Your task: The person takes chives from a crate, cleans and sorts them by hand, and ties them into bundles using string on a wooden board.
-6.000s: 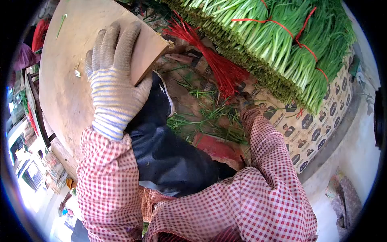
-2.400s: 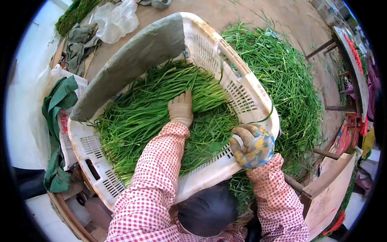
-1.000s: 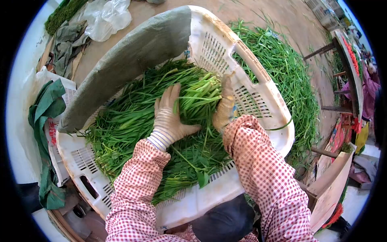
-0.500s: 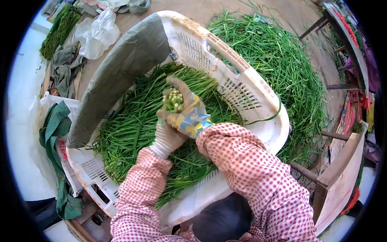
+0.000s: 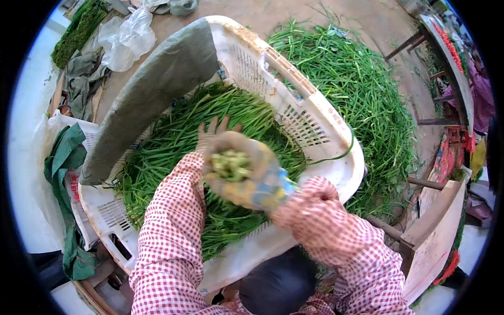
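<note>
My right hand (image 5: 257,173), in a blue and yellow patterned glove with a soiled palm, is closed around a bunch of chives (image 5: 230,165). The pale cut ends face up towards me, and motion blurs them. Partly behind it, my left hand (image 5: 209,137), also gloved, lies with fingers spread over the long green chives (image 5: 168,142) in a white plastic basket (image 5: 349,149). Whether the left palm presses on the leaves is hidden.
A grey cloth (image 5: 152,100) drapes over the basket's left rim. More loose greens (image 5: 362,110) are heaped on the floor beyond it. Wooden stools (image 5: 436,231) stand at right. A green cloth (image 5: 65,194) and a plastic bag (image 5: 126,39) are at left.
My hands have come apart: the left has gone from the bunch to spread over the greens, while the right has drawn nearer to me, still holding the bunch.
</note>
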Motion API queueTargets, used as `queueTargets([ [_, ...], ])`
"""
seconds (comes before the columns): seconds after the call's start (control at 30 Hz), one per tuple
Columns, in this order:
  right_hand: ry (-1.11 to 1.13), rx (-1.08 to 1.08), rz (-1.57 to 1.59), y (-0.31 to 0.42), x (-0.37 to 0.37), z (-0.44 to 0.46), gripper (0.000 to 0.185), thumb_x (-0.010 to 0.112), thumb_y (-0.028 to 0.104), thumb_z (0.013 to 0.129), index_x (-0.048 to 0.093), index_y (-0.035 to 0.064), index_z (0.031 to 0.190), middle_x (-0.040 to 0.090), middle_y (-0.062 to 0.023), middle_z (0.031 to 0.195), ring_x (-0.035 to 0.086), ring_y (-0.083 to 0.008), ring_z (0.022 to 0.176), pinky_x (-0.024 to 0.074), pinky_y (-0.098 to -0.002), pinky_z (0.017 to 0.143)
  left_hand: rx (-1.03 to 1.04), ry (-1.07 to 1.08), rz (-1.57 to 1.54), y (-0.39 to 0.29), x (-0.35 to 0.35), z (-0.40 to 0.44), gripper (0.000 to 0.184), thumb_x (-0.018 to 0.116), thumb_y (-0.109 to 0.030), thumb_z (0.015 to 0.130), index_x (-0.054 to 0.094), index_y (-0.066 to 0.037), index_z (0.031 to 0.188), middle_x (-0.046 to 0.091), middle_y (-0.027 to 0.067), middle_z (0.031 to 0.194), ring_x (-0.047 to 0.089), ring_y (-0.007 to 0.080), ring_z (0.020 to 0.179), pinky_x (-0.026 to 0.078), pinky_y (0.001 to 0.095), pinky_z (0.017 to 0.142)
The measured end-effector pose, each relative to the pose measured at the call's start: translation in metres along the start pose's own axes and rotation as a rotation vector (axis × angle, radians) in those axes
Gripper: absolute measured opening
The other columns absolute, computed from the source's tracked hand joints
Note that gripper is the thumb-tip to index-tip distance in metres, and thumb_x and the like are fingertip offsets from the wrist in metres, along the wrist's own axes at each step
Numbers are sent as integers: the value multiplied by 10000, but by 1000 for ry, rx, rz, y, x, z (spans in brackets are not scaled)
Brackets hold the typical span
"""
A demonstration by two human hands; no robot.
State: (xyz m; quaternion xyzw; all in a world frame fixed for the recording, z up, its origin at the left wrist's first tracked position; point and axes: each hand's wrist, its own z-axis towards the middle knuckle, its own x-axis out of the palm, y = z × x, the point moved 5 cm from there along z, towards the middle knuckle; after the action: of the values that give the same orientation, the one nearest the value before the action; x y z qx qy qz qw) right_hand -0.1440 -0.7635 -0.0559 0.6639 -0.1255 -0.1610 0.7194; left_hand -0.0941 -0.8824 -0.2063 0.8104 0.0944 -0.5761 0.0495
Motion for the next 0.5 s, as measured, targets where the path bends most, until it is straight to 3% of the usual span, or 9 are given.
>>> queueTargets([
  [0.03, -22, -31, 62, 14, -14, -11, 432, 682, 7, 772, 512, 80, 1161, 663, -84, 998, 653, -250, 933, 555, -344, 818, -64, 202, 5, 3, -3, 6, 844, 656, -394, 838, 150, -305, 1508, 74, 107, 1588, 67, 328, 1458, 89, 590, 1131],
  [0.07, -111, 47, 198, 26, -34, -23, 425, 678, 7, 781, 504, 84, 1161, 663, -87, 984, 655, -245, 927, 559, -355, 816, -123, 407, 9, 4, -2, 7, 933, 706, -419, 795, 119, -316, 1513, 47, 101, 1592, 39, 320, 1463, 91, 618, 1117],
  [0.1, -203, 122, 332, 39, -55, -36, 420, 674, 6, 790, 496, 87, 1161, 662, -90, 971, 658, -240, 922, 562, -366, 814, -188, 383, -27, 11, 13, 14, 1057, 781, -413, 718, 88, -342, 1513, 0, 100, 1596, 10, 315, 1467, 93, 590, 1128],
  [0.17, -476, 65, 558, 63, -104, -66, 376, 681, 15, 789, 518, 101, 1117, 658, -106, 956, 652, -225, 910, 565, -360, 791, -196, 437, 25, 1, -2, 8, 1087, 793, -390, 708, 61, -370, 1511, -19, 83, 1599, -1, 306, 1469, 90, 595, 1128],
  [0.23, -642, -109, 591, 96, -164, -101, 379, 673, 53, 798, 512, 104, 1138, 658, -143, 992, 654, -255, 906, 561, -402, 801, -264, 498, -21, -7, -14, 4, 1075, 779, -324, 743, 28, -383, 1509, -45, 61, 1599, -14, 302, 1468, 66, 606, 1131],
  [0.3, -826, -175, 411, 149, -213, -148, 410, 682, 143, 805, 526, 70, 1177, 664, -114, 1012, 638, -261, 972, 533, -418, 864, -314, 429, 7, 7, 23, 14, 1064, 772, -300, 763, 15, -391, 1506, -64, 45, 1596, -33, 301, 1465, 40, 618, 1131],
  [0.37, -837, -296, 393, 186, -279, -211, 397, 636, 157, 854, 524, 77, 1227, 657, -140, 1041, 632, -291, 992, 512, -460, 910, -384, 535, 55, -3, 10, 8, 1066, 772, -278, 771, 5, -404, 1501, -80, 37, 1593, -40, 291, 1465, 39, 611, 1137],
  [0.5, -903, -467, 346, 260, -335, -313, 377, 638, 108, 868, 527, 19, 1218, 671, -74, 1016, 615, -241, 1045, 475, -428, 966, -413, 561, -173, -39, -78, -36, 871, 747, -306, 796, 228, -312, 1496, 8, 56, 1597, 24, 268, 1468, 99, 523, 1172],
])
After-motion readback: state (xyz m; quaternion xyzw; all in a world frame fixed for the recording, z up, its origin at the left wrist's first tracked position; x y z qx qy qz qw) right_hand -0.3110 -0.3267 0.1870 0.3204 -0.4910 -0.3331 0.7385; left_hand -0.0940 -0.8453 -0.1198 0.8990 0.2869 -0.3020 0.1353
